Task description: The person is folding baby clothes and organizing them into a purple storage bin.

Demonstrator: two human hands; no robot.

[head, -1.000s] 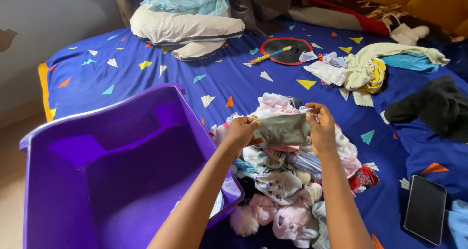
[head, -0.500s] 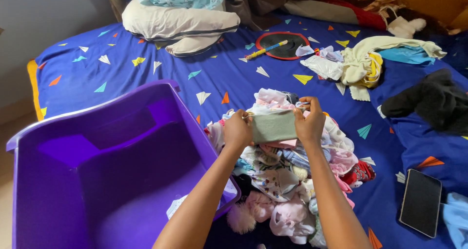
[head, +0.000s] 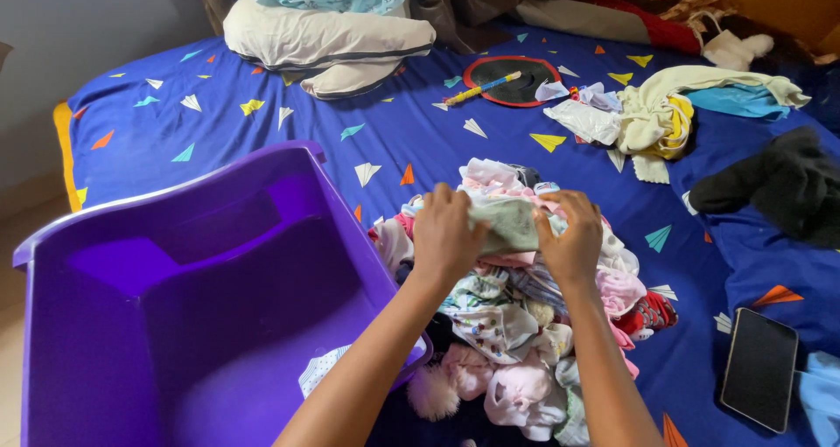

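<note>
Currently my left hand (head: 444, 235) and right hand (head: 573, 241) both grip a small grey-green cloth (head: 510, 224), held folded on top of the pile (head: 516, 307) on the bed (head: 262, 119). For a neat fold I keep the edges aligned, tension even, and press flat clear of the purple bin (head: 175, 298).
</note>
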